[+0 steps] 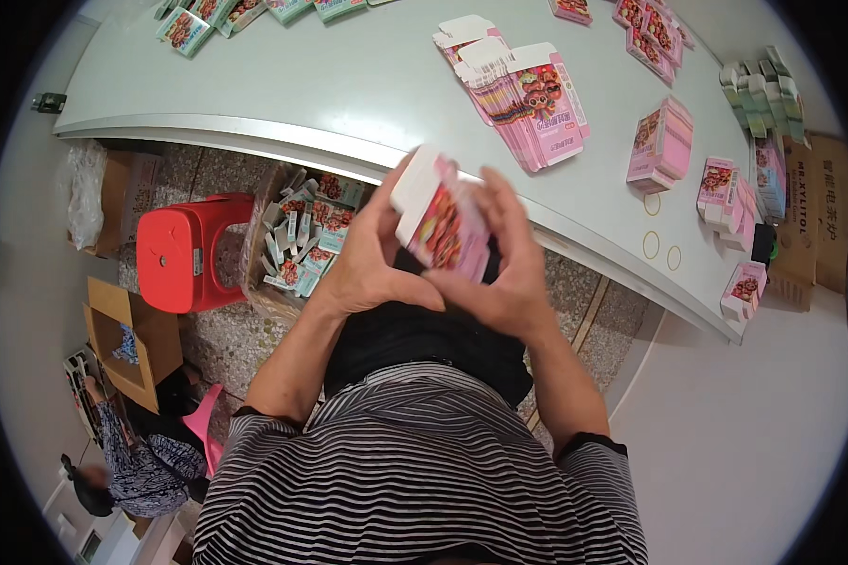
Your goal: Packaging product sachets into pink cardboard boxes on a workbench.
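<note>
A pink printed carton (446,226) with a white end flap is held up between my two hands, over my lap at the table's front edge. It is slightly blurred, and I cannot tell whether it is flat or opened out. My left hand (372,259) grips its left side, thumb stretched along the bottom. On the other side my right hand (511,273) has its fingers and thumb around the carton. Just beyond, a fanned stack of flat pink cartons (548,113) lies on the white table (349,80).
Pink cartons (664,141) stand on the right of the table, near rubber bands (651,245). Green cartons (184,33) lie far left. Below the edge are a bin of small boxes (313,231), a red stool (170,259) and an open cardboard box (155,348). A person (151,466) sits lower left.
</note>
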The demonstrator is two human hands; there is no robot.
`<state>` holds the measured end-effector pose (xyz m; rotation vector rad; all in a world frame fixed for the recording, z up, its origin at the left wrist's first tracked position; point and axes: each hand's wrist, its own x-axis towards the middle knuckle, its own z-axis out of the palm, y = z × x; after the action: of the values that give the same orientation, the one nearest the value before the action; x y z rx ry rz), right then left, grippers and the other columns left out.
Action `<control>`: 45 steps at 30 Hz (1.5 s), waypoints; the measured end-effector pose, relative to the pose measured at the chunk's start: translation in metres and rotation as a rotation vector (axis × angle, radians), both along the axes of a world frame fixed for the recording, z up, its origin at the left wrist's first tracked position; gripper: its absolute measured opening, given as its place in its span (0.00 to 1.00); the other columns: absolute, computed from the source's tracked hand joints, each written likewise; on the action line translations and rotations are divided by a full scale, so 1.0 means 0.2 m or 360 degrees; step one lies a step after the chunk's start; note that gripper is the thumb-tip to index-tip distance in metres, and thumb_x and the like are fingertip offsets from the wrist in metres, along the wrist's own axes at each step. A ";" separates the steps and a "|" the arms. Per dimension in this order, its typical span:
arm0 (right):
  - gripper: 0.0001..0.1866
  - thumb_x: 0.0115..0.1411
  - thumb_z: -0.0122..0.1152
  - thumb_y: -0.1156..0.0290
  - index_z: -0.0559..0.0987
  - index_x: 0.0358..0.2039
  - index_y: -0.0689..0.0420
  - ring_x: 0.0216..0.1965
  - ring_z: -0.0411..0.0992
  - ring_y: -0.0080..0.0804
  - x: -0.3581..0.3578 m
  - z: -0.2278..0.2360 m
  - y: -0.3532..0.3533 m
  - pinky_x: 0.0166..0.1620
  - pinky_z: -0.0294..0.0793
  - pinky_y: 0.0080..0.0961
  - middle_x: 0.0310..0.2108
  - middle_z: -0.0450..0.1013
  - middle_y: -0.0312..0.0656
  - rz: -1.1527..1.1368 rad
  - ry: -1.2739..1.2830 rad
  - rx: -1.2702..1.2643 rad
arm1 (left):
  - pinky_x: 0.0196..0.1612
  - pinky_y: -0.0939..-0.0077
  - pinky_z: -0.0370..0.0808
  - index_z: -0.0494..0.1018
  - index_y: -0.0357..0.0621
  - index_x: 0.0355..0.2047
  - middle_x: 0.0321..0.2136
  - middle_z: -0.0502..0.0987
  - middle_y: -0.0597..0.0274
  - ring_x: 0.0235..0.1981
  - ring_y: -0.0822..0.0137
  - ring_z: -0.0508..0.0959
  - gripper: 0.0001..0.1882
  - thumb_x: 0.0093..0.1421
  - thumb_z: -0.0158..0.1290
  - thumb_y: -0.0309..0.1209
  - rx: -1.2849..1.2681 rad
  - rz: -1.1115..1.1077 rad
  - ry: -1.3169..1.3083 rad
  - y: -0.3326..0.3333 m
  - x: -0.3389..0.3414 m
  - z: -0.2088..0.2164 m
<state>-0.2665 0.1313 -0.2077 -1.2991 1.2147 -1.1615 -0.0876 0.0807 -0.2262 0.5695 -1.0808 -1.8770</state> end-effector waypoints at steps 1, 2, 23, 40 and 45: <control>0.58 0.45 0.79 0.70 0.50 0.70 0.64 0.66 0.61 0.42 0.03 -0.03 0.02 0.67 0.58 0.35 0.63 0.62 0.55 0.0041 -0.0110 -0.0009 | 0.63 0.70 0.65 0.50 0.34 0.70 0.62 0.67 0.53 0.61 0.64 0.68 0.65 0.35 0.78 0.29 0.0049 -0.0092 -0.0100 0.00 0.00 0.00; 0.53 0.49 0.77 0.73 0.52 0.69 0.64 0.65 0.63 0.40 0.05 -0.05 0.04 0.66 0.61 0.34 0.63 0.61 0.56 0.0077 -0.0050 -0.0100 | 0.63 0.70 0.66 0.52 0.34 0.69 0.61 0.68 0.54 0.60 0.65 0.70 0.63 0.35 0.78 0.28 0.0098 -0.0185 -0.0200 0.00 0.01 0.01; 0.08 0.66 0.59 0.78 0.78 0.42 0.70 0.34 0.78 0.21 0.22 -0.41 0.20 0.39 0.77 0.16 0.35 0.80 0.45 -0.0565 -0.0775 0.0416 | 0.45 0.78 0.80 0.65 0.29 0.58 0.41 0.82 0.49 0.41 0.69 0.82 0.29 0.56 0.61 0.15 0.0548 0.0330 -0.0628 0.27 0.11 -0.26; 0.18 0.64 0.61 0.79 0.74 0.54 0.66 0.42 0.75 0.22 0.14 -0.56 0.24 0.45 0.77 0.19 0.46 0.75 0.46 -0.0163 -0.0692 0.0275 | 0.50 0.78 0.76 0.61 0.33 0.63 0.53 0.73 0.51 0.48 0.69 0.78 0.27 0.65 0.53 0.18 0.0361 0.0095 -0.0593 0.36 0.18 -0.33; 0.04 0.61 0.63 0.80 0.81 0.37 0.65 0.35 0.73 0.19 0.10 -0.61 0.30 0.36 0.74 0.16 0.38 0.75 0.41 -0.0052 -0.0310 0.0298 | 0.45 0.81 0.77 0.70 0.33 0.54 0.48 0.75 0.56 0.43 0.73 0.79 0.17 0.65 0.55 0.20 0.0236 0.0000 -0.0781 0.40 0.24 -0.42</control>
<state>-0.2475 0.1907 -0.3292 -1.0067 1.1739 -1.1400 -0.0394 0.1601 -0.3099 1.1587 -1.2498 -1.8748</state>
